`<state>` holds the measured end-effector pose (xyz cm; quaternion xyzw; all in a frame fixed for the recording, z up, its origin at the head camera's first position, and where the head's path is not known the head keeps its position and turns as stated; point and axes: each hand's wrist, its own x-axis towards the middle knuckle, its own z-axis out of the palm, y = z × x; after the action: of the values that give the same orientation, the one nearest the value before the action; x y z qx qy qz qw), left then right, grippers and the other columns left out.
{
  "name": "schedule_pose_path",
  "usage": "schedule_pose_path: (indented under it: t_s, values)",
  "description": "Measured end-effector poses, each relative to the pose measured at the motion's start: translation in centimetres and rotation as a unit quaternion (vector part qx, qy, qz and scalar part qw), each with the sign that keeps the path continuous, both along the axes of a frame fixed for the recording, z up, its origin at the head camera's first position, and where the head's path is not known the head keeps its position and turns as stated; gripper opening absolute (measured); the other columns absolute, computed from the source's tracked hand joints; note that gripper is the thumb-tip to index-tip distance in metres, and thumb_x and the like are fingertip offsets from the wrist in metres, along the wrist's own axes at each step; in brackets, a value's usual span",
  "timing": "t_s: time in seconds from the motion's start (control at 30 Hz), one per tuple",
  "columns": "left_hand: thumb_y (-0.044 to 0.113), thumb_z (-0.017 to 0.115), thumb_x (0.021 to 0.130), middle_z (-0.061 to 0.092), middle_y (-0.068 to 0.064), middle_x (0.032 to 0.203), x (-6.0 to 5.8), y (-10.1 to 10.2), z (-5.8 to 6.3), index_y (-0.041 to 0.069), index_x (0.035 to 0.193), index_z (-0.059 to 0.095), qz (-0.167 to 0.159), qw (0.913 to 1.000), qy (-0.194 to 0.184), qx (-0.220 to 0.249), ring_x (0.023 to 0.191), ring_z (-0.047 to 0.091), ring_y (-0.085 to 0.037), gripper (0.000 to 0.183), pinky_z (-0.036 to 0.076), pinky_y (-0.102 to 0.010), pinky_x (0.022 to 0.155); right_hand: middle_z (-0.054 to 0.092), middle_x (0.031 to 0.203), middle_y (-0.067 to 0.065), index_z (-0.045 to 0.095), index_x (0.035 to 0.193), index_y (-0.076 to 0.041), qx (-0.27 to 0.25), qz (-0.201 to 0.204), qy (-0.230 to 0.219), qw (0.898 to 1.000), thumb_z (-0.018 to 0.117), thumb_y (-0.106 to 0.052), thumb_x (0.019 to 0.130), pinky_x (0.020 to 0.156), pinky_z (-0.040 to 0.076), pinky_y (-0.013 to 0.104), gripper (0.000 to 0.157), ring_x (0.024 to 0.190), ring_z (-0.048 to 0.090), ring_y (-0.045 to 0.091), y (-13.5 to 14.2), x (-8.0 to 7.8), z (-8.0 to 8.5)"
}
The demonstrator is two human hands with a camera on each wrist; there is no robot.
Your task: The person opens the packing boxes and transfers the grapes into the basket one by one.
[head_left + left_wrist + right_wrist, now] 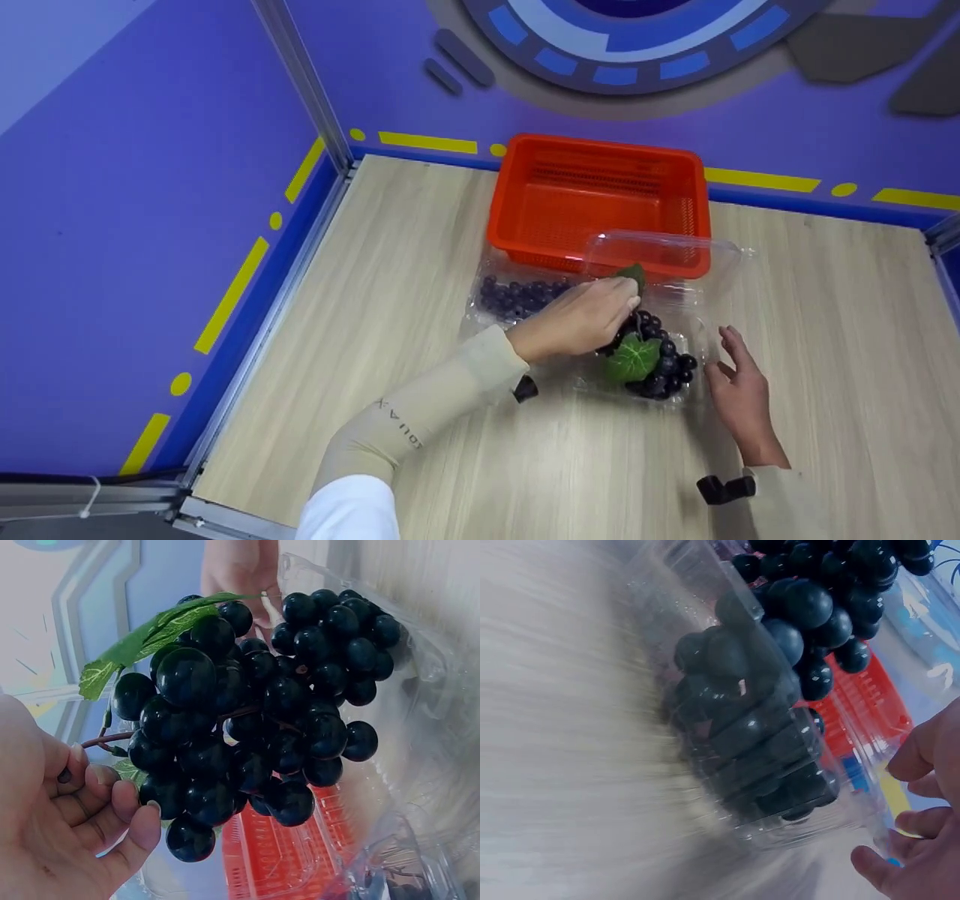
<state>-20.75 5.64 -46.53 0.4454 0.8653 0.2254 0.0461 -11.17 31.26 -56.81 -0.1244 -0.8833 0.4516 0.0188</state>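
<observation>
My left hand (589,319) pinches the brown stem of a black grape bunch (217,727) with green leaves, thumb against fingers. The bunch is over a clear plastic clamshell box (705,802), and more black grapes (735,705) lie inside that box. In the head view a green leaf (634,358) lies over the dark grapes (664,371), and the left hand covers part of the bunch. My right hand (742,394) is just right of the box with fingers loosely bent, holding nothing. Whether its fingertips touch the box wall cannot be told.
Behind the box sits a red plastic basket (694,259), with the box's raised clear lid (724,259) in front of its right part. To the left, a second clear box holds small dark grapes (517,298). Purple panels (187,187) border the wooden tabletop (390,300).
</observation>
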Motion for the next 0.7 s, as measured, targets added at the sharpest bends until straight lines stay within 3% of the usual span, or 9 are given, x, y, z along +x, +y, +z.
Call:
schedule_pose_path:
  t_s: [0.27, 0.5, 0.7]
  values:
    - [0.026, 0.028, 0.106, 0.038, 0.0, 0.082, -0.1, -0.1, 0.7, 0.01, 0.097, 0.044, 0.002, 1.0, 0.008, -0.003, 0.074, 0.039, -0.011, 0.024, 0.03, -0.02, 0.063, 0.021, 0.157, 0.027, 0.009, 0.156, -0.011, -0.019, 0.014, -0.05, 0.998, 0.044, -0.005, 0.099, 0.104, 0.039, 0.05, 0.068, 0.136, 0.035, 0.05, 0.0, 0.3, -0.9]
    - [0.025, 0.029, 0.106, 0.037, 0.0, 0.081, -0.3, -0.5, 1.3, 0.01, 0.096, 0.043, 0.001, 0.9998, 0.018, 0.008, 0.073, 0.039, -0.012, 0.023, 0.03, -0.021, 0.063, 0.026, 0.152, 0.033, 0.011, 0.154, -0.002, 0.012, 0.029, -0.028, 0.999, 0.043, 0.003, 0.096, 0.106, 0.038, 0.049, 0.066, 0.138, 0.033, 0.048, -0.1, 0.3, -1.6]
    - [0.026, 0.029, 0.106, 0.037, 0.0, 0.08, -0.4, -0.7, 1.7, 0.01, 0.095, 0.043, 0.004, 0.9997, 0.022, 0.011, 0.072, 0.039, -0.012, 0.024, 0.029, -0.022, 0.062, 0.027, 0.15, 0.035, 0.009, 0.154, -0.002, 0.018, 0.03, -0.028, 0.999, 0.041, 0.001, 0.097, 0.105, 0.039, 0.051, 0.066, 0.136, 0.034, 0.05, -0.2, 0.4, -1.9]
